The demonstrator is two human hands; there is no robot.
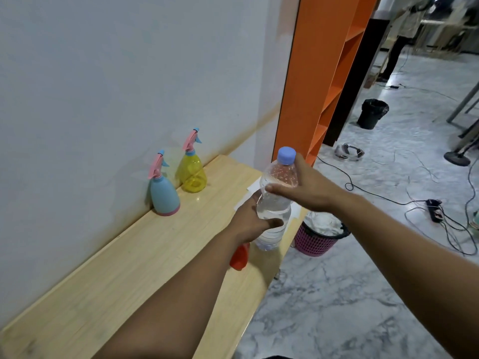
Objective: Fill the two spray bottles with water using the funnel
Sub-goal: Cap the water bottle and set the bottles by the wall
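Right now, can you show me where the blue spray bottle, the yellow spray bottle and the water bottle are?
blue spray bottle (164,196): head view, on the middle of its blue body.
yellow spray bottle (192,172): head view, on its see-through yellow body.
water bottle (274,206): head view, on its clear side between the two hands.

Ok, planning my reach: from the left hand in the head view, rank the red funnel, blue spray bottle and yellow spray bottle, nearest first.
From the left hand:
1. Red plastic funnel, just beneath the wrist.
2. Blue plastic spray bottle, left, by the wall.
3. Yellow translucent spray bottle, farther back along the wall.
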